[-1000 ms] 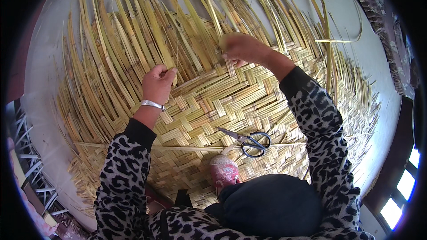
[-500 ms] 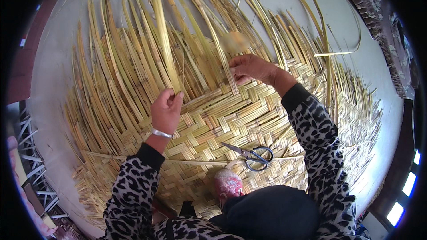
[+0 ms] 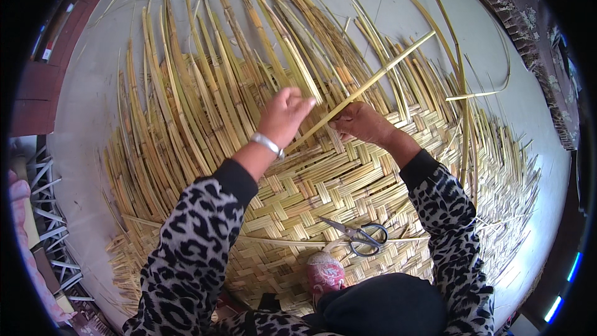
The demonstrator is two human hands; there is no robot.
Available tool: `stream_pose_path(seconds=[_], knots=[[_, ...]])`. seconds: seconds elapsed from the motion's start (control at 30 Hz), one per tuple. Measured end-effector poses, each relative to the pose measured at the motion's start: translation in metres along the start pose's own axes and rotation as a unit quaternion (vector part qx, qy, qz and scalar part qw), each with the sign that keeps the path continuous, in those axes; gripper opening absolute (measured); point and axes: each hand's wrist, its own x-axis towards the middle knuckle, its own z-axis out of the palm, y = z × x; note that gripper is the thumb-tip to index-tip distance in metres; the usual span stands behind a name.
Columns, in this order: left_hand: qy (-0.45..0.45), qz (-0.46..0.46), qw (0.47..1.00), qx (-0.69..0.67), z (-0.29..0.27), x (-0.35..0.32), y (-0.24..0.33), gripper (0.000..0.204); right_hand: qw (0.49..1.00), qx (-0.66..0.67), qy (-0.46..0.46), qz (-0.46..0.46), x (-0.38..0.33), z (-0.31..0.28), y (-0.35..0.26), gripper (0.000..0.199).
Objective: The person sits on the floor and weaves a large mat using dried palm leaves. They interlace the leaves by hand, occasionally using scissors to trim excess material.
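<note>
A half-woven mat of split cane strips point(image 3: 311, 196) spreads before me, its long loose strip ends fanning away at the far side. My left hand point(image 3: 283, 115), slightly blurred, is closed with thumb and forefinger together beside a pale raised strip point(image 3: 305, 78); what it pinches, if anything, is unclear. My right hand point(image 3: 367, 126) pinches the lower part of a cane strip at the weaving edge, its fingertips partly hidden. A loose flat strip point(image 3: 395, 62) lies slantwise across the others, passing between my hands. Scissors point(image 3: 357, 235) with dark handles lie partly open on the woven part.
A pink shoe point(image 3: 325, 272) rests on the mat close to me. Long thin strips point(image 3: 457, 65) curve over the pale floor point(image 3: 81, 143) at the right. A metal rack point(image 3: 53, 221) stands at the left, and a fringed patterned cloth point(image 3: 528, 37) hangs at the far right.
My left hand has moved right and away from me, toward my right hand. The broad strip it held upright is no longer there; a strip now slants to the right. My right hand shifted slightly.
</note>
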Motion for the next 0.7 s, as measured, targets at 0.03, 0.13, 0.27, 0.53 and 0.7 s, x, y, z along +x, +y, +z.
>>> stream_pose_path(seconds=[0.03,0.13,0.27,0.53,0.7], knots=[[0.0,-0.055,0.998,-0.012,0.003,0.012,0.004,0.028,1.0,0.0,-0.005,-0.005,0.0,-0.001,0.0,0.033],[0.003,-0.05,0.984,-0.17,0.012,0.029,0.008,0.016,1.0,0.009,-0.001,-0.025,0.0,-0.003,0.003,0.031],[-0.025,-0.036,0.988,-0.146,0.01,0.031,0.005,0.016,0.999,0.029,-0.01,-0.03,0.0,-0.008,0.011,0.032],[-0.028,-0.065,0.987,-0.141,0.008,0.031,0.012,0.018,1.0,0.007,0.02,-0.011,0.001,-0.008,0.01,0.033],[-0.035,-0.029,0.986,-0.159,0.008,0.032,0.023,0.019,0.99,-0.124,0.053,-0.052,0.002,-0.004,0.008,0.033]])
